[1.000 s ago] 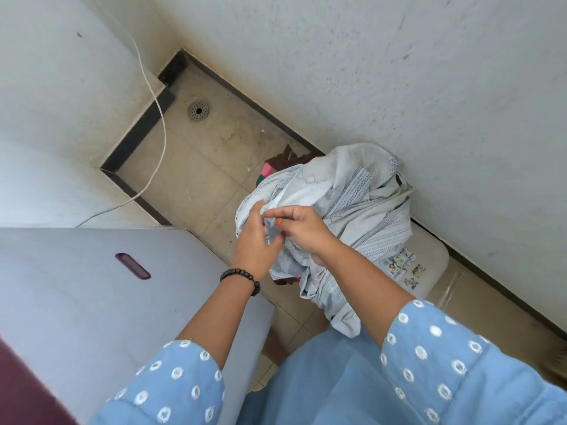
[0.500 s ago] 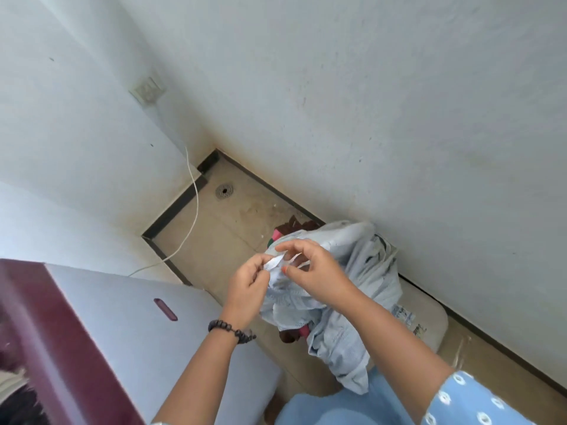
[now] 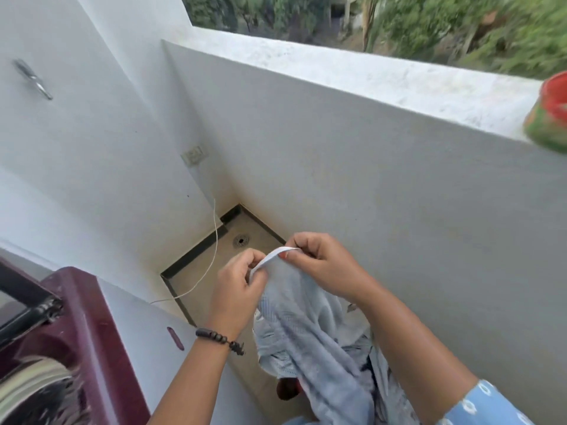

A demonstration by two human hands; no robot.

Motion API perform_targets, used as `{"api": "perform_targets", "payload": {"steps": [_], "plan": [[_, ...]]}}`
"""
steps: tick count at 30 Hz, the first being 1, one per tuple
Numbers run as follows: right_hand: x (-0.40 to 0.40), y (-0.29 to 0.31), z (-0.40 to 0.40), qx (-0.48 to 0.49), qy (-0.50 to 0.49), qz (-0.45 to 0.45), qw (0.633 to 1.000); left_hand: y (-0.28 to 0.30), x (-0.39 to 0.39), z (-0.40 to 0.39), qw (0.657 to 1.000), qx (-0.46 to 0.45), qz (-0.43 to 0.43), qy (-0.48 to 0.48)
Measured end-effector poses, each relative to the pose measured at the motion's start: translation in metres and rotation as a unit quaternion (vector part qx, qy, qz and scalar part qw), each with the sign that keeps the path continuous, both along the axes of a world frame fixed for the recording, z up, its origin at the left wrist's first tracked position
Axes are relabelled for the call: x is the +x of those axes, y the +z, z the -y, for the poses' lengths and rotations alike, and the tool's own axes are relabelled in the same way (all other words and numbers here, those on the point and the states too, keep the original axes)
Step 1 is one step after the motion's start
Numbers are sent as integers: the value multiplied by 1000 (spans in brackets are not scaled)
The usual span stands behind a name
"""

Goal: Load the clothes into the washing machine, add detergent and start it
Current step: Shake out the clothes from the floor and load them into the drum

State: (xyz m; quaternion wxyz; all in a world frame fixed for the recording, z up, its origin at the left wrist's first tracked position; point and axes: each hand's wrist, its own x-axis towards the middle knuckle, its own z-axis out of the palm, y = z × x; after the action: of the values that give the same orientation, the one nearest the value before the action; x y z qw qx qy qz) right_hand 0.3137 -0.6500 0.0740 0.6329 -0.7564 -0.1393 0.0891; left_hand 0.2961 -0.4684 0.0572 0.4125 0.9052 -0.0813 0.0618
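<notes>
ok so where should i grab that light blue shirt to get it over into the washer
Keep hold of the white band at the top edge of the light blue shirt, from above, where the left hand and right hand already pinch it. The rest hangs slack below, so it should lift clear toward the washing machine at left.

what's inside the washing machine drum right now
At the lower left, the washing machine is open, and striped cloth with something dark lies inside. Its maroon rim and the picture's edge hide the rest of the drum.
</notes>
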Motion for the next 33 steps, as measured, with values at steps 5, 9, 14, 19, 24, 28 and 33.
{"api": "perform_targets", "payload": {"steps": [5, 9, 14, 19, 24, 28, 33], "plan": [[-10, 60, 5, 51, 9, 82, 995, -9, -4, -14, 995, 30, 34, 89], [-12, 103, 21, 161, -47, 130, 977, -37, -12, -50, 981, 61, -41, 177], [-12, 123, 43, 244, -141, 127, 951, -59, -21, -87, 968, 54, -149, 196], [-4, 110, 42, -120, -124, 162, 972, 7, -8, -57, 981, -114, -73, 142], [-15, 95, -1, -231, 59, 104, 966, 103, 4, -10, 994, -81, 33, -72], [-8, 90, -16, -113, 44, 113, 986, 129, -1, 4, 985, -115, 113, -66], [-7, 111, -1, -56, -10, 160, 985, 102, -3, -7, 987, -122, 25, -105]]}}
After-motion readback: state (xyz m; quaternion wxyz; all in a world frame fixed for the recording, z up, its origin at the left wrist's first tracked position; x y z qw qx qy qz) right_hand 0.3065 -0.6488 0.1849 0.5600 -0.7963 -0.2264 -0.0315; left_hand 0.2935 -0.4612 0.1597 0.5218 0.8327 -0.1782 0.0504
